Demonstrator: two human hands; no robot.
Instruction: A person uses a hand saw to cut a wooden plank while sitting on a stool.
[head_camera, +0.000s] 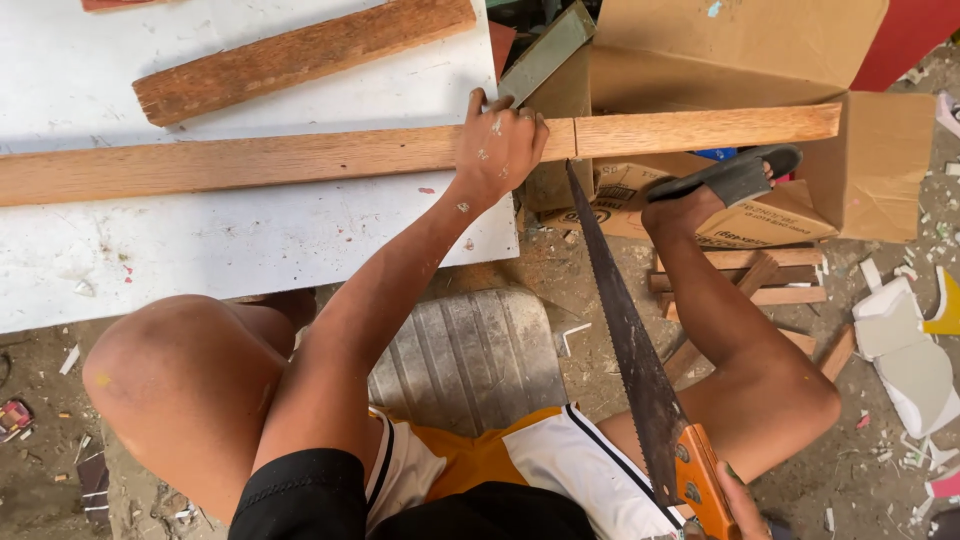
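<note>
A long, pale brown wooden batten (300, 160) lies across the white-painted table (250, 240), its right end reaching out over an open brown cardboard box (870, 160). The left hand (498, 148) presses down on the batten, fingers curled over its far edge, just left of a thin cut line. The dark steel blade of a handsaw (625, 340) meets that line; the right hand (742, 505) grips its orange wooden handle at the near edge. A shorter reddish plank (300, 55) lies farther back.
</note>
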